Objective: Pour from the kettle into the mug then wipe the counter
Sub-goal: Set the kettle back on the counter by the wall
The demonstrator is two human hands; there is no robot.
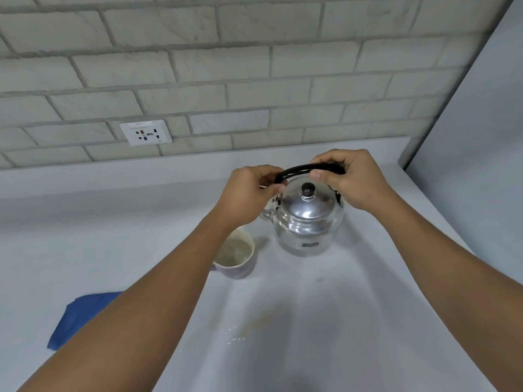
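A shiny steel kettle [307, 222] with a black knob on its lid stands upright on the pale counter [311, 321]. Both hands grip its black arched handle: my left hand [247, 192] holds the left end, my right hand [351, 178] the right end. The spout points left and is mostly hidden behind my left hand. Just left of the kettle and nearer to me stands a light mug [237, 257] holding pale liquid, partly covered by my left forearm. A blue cloth [79, 315] lies on the counter at the lower left, partly under that forearm.
A few small droplets [235, 335] and a faint smear mark the counter in front of the mug. A brick-pattern wall with a white socket plate [145, 132] runs along the back. A plain grey wall [481, 137] closes the right side.
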